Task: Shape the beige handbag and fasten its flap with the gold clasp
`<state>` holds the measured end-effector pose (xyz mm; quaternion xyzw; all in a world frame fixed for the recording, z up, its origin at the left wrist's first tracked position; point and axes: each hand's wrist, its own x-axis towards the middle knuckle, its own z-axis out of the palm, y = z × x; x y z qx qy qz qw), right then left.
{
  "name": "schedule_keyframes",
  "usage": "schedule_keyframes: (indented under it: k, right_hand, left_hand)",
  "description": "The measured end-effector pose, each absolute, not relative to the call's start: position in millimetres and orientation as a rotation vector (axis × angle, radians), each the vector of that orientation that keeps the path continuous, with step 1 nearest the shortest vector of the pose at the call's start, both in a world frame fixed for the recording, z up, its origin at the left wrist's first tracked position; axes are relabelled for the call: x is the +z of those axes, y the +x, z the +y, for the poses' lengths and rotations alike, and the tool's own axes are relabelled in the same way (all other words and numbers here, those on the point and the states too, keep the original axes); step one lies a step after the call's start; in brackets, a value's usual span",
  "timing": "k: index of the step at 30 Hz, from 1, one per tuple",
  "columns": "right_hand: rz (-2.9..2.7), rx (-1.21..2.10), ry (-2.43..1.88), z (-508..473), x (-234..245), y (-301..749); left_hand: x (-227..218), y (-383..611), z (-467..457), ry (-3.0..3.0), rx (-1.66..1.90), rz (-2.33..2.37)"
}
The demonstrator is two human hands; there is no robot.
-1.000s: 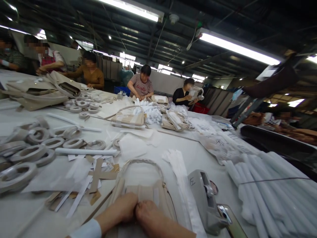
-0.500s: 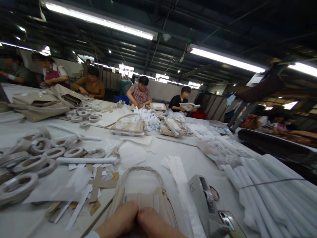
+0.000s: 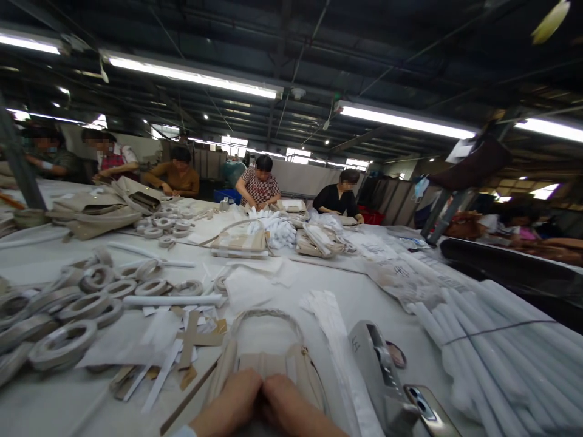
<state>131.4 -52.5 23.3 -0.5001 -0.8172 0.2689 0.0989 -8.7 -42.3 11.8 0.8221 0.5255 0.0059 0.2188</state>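
White table (image 3: 332, 288): cluttered
Left hand (image 3: 237, 393), right hand (image 3: 286, 397): curled; cannot tell whether grasping
Beige bag (image 3: 264, 362): under both hands, handle (image 3: 268, 312) beyond

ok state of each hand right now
Left hand: at the beige bag, grip hidden, can't tell if closed.
Right hand: also at the bag, grip hidden, can't tell.

At your 12 o'clock a co-worker (image 3: 262, 183) in a striped shirt bends over; at your 10 lie coiled strap rolls (image 3: 82, 317); at your 2, a grey tape dispenser (image 3: 381, 377); just beside it, a phone (image 3: 430, 411); farther right, white tubes (image 3: 505, 367).
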Motion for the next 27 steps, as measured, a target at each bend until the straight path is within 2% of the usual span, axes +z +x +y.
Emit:
schedule_keyframes:
  k: [6,11,15,21,27]
  right_hand:
    - [-2.333,0.817,-1.478,-49.0,53.5,146.7]
    - [-2.067,0.517,-1.469,-52.3,83.0,191.0]
    - [-2.098,0.412,-1.479,-72.6,90.6,203.7]
    - [-2.38,0.355,-1.455,-85.2,73.3,168.8]
    - [-2.631,0.219,-1.6,-75.3,48.8,131.9]
  left_hand:
    - [34.5,-30.6,-42.9,2.212,0.144,1.368]
    - [60.3,-63.1,-56.8,2.212,0.312,1.306]
    - [62.6,-67.5,-83.4,2.33,0.395,1.277]
    - [41.2,-48.2,-100.5,2.654,0.1,1.216]
    - [30.4,-37.7,-96.9,2.633,-0.08,1.305]
